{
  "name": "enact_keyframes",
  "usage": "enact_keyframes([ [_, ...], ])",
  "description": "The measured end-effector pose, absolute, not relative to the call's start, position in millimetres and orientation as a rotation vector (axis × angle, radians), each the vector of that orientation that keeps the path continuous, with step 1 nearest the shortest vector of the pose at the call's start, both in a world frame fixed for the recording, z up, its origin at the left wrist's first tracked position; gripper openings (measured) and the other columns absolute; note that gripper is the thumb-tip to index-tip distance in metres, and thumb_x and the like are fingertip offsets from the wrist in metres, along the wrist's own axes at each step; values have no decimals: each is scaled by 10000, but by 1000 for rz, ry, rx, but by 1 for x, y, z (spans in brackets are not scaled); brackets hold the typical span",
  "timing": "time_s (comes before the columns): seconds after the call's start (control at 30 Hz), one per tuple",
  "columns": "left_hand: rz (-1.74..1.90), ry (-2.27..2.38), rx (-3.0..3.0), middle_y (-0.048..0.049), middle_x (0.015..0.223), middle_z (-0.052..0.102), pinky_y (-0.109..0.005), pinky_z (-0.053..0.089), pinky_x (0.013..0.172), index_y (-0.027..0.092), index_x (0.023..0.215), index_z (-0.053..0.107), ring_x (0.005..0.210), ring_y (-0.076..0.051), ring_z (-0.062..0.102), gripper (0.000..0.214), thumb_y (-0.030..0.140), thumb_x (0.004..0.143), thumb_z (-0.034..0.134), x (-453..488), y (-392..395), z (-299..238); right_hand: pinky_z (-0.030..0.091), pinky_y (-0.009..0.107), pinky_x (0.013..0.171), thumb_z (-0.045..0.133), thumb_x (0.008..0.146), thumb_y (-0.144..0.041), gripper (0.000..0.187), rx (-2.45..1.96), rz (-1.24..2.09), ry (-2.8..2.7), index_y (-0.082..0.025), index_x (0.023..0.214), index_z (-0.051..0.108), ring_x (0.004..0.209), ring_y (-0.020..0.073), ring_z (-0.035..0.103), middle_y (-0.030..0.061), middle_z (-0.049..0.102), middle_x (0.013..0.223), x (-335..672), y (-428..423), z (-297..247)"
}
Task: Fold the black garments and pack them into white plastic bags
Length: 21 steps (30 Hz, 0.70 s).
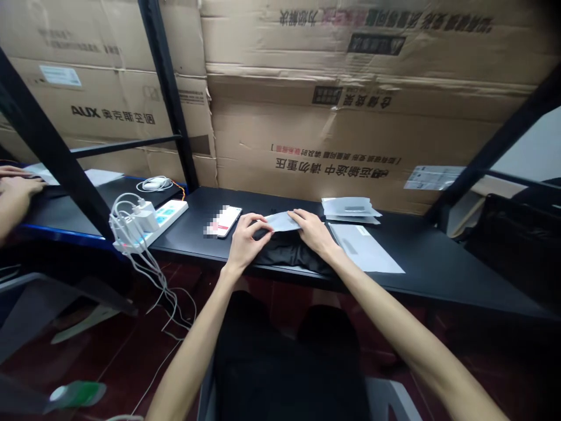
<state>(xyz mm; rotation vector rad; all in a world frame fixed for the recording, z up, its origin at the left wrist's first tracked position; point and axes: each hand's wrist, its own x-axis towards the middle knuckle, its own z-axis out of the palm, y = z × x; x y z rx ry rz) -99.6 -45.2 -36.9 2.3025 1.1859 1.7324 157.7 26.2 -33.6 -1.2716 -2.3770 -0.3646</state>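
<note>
The left hand (248, 240) and right hand (313, 232) sit close together at the front edge of a black desk (416, 257), over a folded black garment (291, 252). Between them lies a pale plastic sleeve (280, 221), on top of the garment. The left fingers (258, 221) are curled and together against its near end; the right fingers (300, 217) lie together across its other end – whether either hand clamps it, I can't tell.

Just right of the garment lies a white mailer (363, 248), with a stack of plastic bags (350, 209) behind it. To the left are a smartphone (227, 222) and a power strip (169, 213) with white cables (131, 225). At far left, a co-worker's hand (20, 187) rests on another desk.
</note>
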Motion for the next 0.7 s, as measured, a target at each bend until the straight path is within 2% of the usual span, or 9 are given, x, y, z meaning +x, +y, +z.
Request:
enact_keyframes([
  [0.1,1693,1247,2281,-61,1246,710,-444,554,1126,294,1208,767,1236,-260,659,206,256,1006,747,-98,-47,-37,465,480,1265,450,924,1,697,-1248,-352,-2355,-163,1581,617,1485,287,587,152,630,1608,168,27,-29],
  [0.17,1665,1281,2266,-63,1265,702,-435,550,1139,298,1265,746,1253,-254,657,243,254,1031,702,-98,-48,-38,453,487,1279,451,895,19,747,-1261,-368,-2317,-178,1597,607,1498,288,576,139,623,1620,178,25,-20],
  [0.3,1547,1329,2302,-64,1258,694,-416,544,1148,286,1219,761,1252,-243,665,225,219,1054,623,-97,-50,-39,430,520,1288,449,875,20,808,-1340,-466,-2220,-201,1644,557,1544,290,526,115,596,1653,209,29,4],
  [0.47,1347,1339,2443,-69,1244,712,-438,553,1134,276,1167,781,1244,-258,666,233,187,1051,599,-94,-49,-43,417,533,1270,446,909,-16,791,-1517,-639,-2083,-164,1685,497,1539,332,521,171,572,1664,265,55,27],
  [0.6,1260,1325,2482,-71,1282,720,-453,550,1157,271,1209,780,1273,-262,664,266,174,1046,593,-94,-46,-47,404,545,1254,489,883,-42,809,-1693,-684,-2052,-137,1686,494,1525,374,512,220,551,1664,305,80,28],
  [0.7,1240,1332,2486,-77,1290,723,-465,548,1166,264,1213,783,1280,-264,668,272,173,1050,586,-94,-45,-49,386,618,1240,501,893,-91,790,-1833,-617,-2038,-175,1679,507,1526,396,490,221,549,1659,318,91,17],
])
